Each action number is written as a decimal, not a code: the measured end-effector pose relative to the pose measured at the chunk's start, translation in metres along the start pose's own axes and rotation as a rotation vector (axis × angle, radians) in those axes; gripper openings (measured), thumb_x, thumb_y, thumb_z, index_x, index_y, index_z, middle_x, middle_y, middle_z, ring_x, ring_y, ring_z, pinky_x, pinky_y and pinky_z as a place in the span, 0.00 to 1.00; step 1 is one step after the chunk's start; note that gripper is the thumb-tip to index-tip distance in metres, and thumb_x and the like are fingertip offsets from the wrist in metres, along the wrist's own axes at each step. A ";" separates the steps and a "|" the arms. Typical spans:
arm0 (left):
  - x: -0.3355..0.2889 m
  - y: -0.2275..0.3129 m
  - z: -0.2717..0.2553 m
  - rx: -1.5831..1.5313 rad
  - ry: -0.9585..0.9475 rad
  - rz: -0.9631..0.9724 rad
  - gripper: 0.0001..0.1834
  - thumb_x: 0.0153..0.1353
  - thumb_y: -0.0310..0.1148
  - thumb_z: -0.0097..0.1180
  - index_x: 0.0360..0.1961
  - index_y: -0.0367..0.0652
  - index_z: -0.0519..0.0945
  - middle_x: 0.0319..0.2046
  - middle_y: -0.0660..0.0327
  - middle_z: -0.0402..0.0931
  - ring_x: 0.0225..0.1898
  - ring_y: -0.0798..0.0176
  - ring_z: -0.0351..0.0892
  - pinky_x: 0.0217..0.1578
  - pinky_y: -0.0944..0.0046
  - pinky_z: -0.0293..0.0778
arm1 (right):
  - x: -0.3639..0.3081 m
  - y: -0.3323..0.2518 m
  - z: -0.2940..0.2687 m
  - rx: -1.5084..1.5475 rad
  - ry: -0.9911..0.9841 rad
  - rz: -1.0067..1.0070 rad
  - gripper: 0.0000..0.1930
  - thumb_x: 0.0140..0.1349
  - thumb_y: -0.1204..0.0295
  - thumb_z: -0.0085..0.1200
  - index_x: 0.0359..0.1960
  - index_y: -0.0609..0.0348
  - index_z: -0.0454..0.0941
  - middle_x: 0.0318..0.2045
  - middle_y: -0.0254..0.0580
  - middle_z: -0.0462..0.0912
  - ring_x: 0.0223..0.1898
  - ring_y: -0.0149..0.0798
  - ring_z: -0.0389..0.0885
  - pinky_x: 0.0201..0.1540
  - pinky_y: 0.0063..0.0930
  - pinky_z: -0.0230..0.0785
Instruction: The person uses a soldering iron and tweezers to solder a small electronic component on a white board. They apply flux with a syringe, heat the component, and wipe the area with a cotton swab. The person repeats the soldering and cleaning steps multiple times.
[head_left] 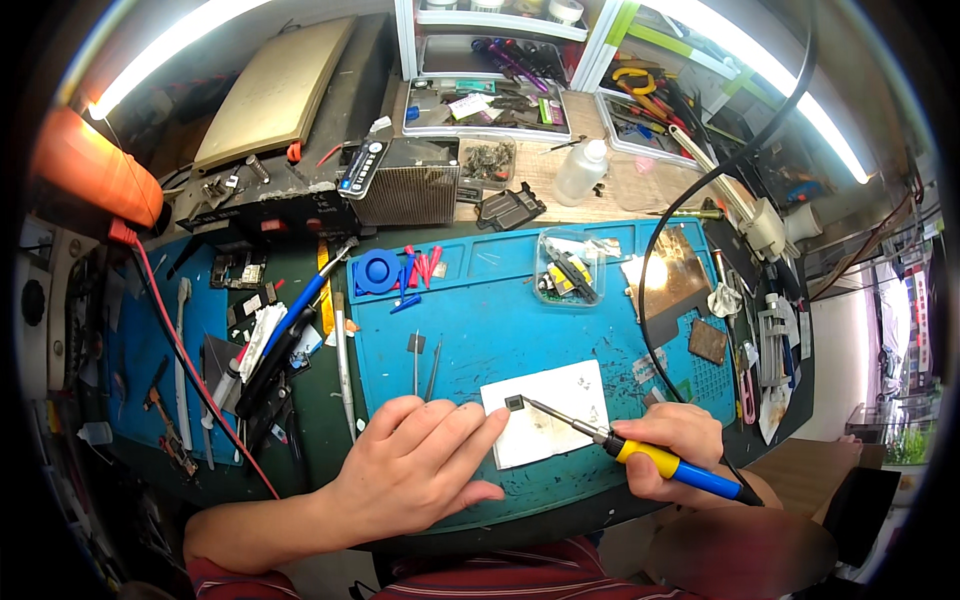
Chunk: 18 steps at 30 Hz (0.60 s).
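A small dark square chip lies on a folded white paper pad, which rests on a blue work mat. My right hand grips a soldering iron with a yellow and blue handle. Its slim metal tip reaches left to the chip's edge; whether it touches cannot be made out. My left hand rests palm down at the pad's left edge, fingers stretched out and thumb apart. One fingertip is right beside the chip. Just beyond that hand lie tweezers and a thin metal tool.
A clear plastic box of small parts stands at the mat's back. The iron's black cable arches over the right side. A copper-coloured plate lies there. Pens and tools crowd the left; a white bottle stands behind.
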<state>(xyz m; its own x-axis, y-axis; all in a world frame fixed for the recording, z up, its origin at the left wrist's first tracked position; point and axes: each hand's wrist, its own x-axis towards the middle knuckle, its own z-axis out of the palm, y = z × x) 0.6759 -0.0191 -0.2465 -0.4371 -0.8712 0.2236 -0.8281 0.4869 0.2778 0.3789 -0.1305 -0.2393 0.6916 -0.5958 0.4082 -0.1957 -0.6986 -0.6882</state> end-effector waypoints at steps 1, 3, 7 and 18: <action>0.000 0.000 0.000 -0.002 0.002 -0.001 0.37 0.63 0.58 0.60 0.64 0.41 0.80 0.51 0.62 0.75 0.50 0.58 0.74 0.55 0.54 0.66 | 0.000 0.000 0.000 0.003 -0.005 0.001 0.15 0.57 0.70 0.68 0.46 0.60 0.88 0.21 0.36 0.83 0.18 0.36 0.80 0.22 0.27 0.71; 0.000 0.000 0.001 -0.006 0.005 -0.003 0.37 0.63 0.58 0.60 0.64 0.41 0.80 0.51 0.62 0.75 0.50 0.59 0.74 0.55 0.54 0.66 | 0.000 0.001 0.000 0.006 -0.011 -0.001 0.16 0.57 0.70 0.68 0.46 0.60 0.88 0.22 0.36 0.83 0.18 0.36 0.80 0.22 0.27 0.71; 0.000 0.000 0.000 -0.007 0.000 -0.004 0.38 0.62 0.58 0.61 0.65 0.41 0.80 0.51 0.62 0.75 0.50 0.59 0.74 0.55 0.54 0.66 | 0.001 0.001 0.001 0.002 -0.007 -0.010 0.16 0.56 0.71 0.68 0.46 0.60 0.88 0.22 0.35 0.84 0.19 0.36 0.80 0.23 0.27 0.71; 0.000 0.000 0.000 -0.018 -0.001 -0.003 0.39 0.62 0.58 0.61 0.65 0.41 0.80 0.52 0.62 0.75 0.50 0.58 0.74 0.55 0.54 0.66 | 0.002 -0.001 0.001 -0.009 -0.022 -0.018 0.16 0.56 0.72 0.68 0.46 0.60 0.88 0.23 0.35 0.84 0.19 0.36 0.81 0.23 0.27 0.71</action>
<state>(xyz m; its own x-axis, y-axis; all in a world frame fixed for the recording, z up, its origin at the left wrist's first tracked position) 0.6761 -0.0190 -0.2464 -0.4349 -0.8727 0.2220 -0.8230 0.4852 0.2954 0.3815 -0.1308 -0.2386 0.7101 -0.5743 0.4073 -0.1892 -0.7128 -0.6753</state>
